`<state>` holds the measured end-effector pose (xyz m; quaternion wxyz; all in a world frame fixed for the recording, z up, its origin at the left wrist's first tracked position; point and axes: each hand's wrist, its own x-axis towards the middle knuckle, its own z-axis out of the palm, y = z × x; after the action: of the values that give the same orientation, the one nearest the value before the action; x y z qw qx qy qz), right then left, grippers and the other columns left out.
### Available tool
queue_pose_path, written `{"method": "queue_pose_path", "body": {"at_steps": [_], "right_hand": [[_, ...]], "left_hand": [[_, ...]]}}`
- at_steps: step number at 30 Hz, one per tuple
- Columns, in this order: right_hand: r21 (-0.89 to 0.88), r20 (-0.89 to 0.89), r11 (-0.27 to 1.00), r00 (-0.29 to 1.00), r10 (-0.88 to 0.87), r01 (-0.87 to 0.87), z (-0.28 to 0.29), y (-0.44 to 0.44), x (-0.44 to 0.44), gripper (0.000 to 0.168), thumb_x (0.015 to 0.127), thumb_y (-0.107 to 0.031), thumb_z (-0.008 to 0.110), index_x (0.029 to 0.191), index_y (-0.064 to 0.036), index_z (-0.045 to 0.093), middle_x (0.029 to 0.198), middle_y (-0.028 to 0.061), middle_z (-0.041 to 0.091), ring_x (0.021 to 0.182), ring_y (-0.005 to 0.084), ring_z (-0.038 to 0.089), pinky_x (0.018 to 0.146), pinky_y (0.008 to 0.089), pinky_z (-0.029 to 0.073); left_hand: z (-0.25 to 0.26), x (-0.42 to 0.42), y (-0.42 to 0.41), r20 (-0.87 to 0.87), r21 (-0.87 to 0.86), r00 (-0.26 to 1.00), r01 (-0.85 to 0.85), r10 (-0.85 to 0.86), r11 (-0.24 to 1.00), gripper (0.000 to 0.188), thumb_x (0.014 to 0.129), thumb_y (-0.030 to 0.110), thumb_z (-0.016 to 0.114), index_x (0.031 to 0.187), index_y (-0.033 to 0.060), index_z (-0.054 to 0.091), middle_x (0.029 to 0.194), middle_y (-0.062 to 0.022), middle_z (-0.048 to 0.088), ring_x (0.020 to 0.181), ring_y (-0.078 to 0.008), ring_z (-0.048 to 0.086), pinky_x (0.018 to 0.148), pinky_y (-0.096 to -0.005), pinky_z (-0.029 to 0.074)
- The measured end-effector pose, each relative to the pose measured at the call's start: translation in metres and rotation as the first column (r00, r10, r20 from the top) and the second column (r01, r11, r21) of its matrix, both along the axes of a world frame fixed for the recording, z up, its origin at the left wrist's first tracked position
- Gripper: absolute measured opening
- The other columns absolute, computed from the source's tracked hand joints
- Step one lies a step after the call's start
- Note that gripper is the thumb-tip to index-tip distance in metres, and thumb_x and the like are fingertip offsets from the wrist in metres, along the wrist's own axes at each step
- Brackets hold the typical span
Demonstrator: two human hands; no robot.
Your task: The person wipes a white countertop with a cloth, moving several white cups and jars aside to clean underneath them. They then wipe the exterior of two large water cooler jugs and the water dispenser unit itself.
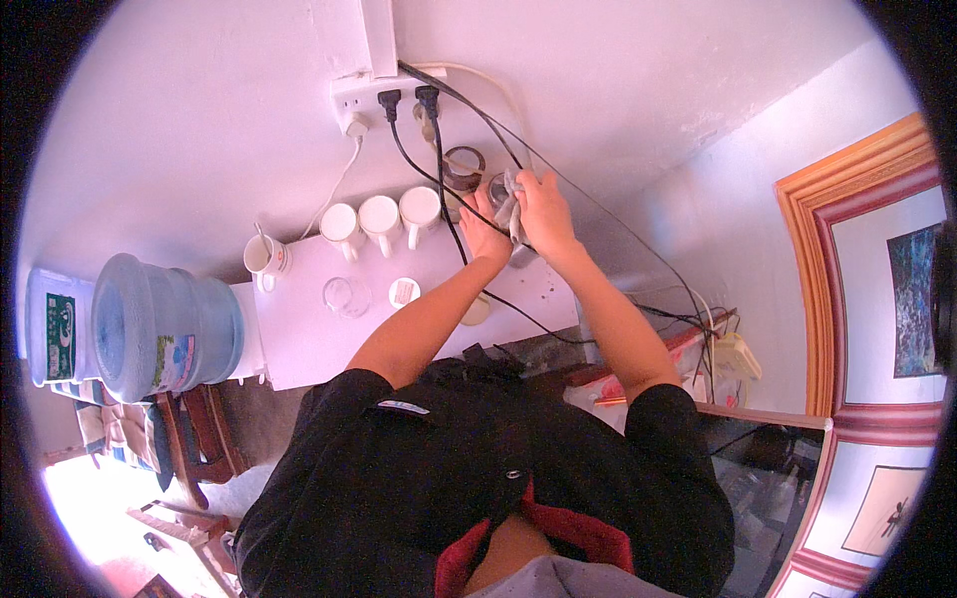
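At the back right of a white tabletop (314, 299), my right hand (547, 213) grips a crumpled grey cloth (511, 208). The cloth lies against a clear round container (496, 187). My left hand (484, 233) holds the container's left side, its fingers partly hidden behind a black cable. Just behind stands a jar with a dark rim (464, 166). To the left, three white mugs with lids (380, 215) stand in a row along the wall, and a white mug with a spoon (266, 256) is farther left.
Black cables (419, 170) hang from a wall socket strip (366, 96) across the work area. A clear glass (346, 297) and a white round lid (404, 292) sit nearer me. Large blue water bottles (168, 329) are at left; a glass-topped cabinet (770, 486) is at right.
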<state>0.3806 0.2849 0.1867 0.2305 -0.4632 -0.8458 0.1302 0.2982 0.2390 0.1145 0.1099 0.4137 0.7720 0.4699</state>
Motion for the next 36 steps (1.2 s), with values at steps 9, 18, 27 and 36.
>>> {"method": "queue_pose_path", "body": {"at_steps": [9,18,27,36], "right_hand": [[-0.159,-0.209,0.987,0.976,-0.055,0.022,0.028,0.007,0.052,0.034,0.088,-0.027,0.060,0.112,-0.003,0.060,0.108,0.0205,0.066,0.104,0.0375,0.062,0.088,0.0411,0.048],[-0.010,-0.354,0.999,0.934,0.046,-0.053,0.021,-0.004,0.024,0.031,0.090,-0.026,0.062,0.113,-0.005,0.059,0.110,0.0181,0.063,0.104,0.0357,0.060,0.089,0.0397,0.046],[0.273,-0.095,0.923,0.948,0.305,-0.270,0.051,-0.025,-0.032,0.030,0.085,-0.004,0.059,0.115,-0.013,0.058,0.107,0.0105,0.059,0.101,0.0331,0.056,0.082,0.0426,0.049],[0.380,0.133,0.874,0.953,0.273,-0.304,0.047,-0.008,-0.071,0.039,0.077,0.003,0.054,0.116,-0.003,0.055,0.112,0.0171,0.058,0.099,0.0359,0.054,0.087,0.0423,0.046]], "left_hand": [[0.007,0.005,-0.004,0.044,-0.008,0.997,-0.058,0.058,0.998,0.086,0.065,0.030,0.084,0.134,0.0054,0.039,0.122,-0.0212,0.046,0.117,-0.0396,0.045,0.097,-0.0490,0.039],[0.005,0.017,-0.064,0.291,0.252,0.944,0.084,-0.158,0.964,0.053,0.072,0.003,0.070,0.120,0.0012,0.046,0.117,-0.0200,0.047,0.110,-0.0365,0.046,0.094,-0.0424,0.041],[0.054,-0.077,-0.133,0.433,0.387,0.894,-0.072,-0.113,0.919,0.019,0.091,0.006,0.060,0.109,0.0042,0.054,0.101,-0.0059,0.058,0.094,-0.0162,0.054,0.084,-0.0315,0.045],[-0.023,-0.125,-0.021,0.132,0.232,0.984,0.088,-0.121,0.969,0.060,0.068,0.017,0.081,0.119,0.0027,0.055,0.110,-0.0155,0.061,0.104,-0.0284,0.057,0.088,-0.0367,0.047]]}}
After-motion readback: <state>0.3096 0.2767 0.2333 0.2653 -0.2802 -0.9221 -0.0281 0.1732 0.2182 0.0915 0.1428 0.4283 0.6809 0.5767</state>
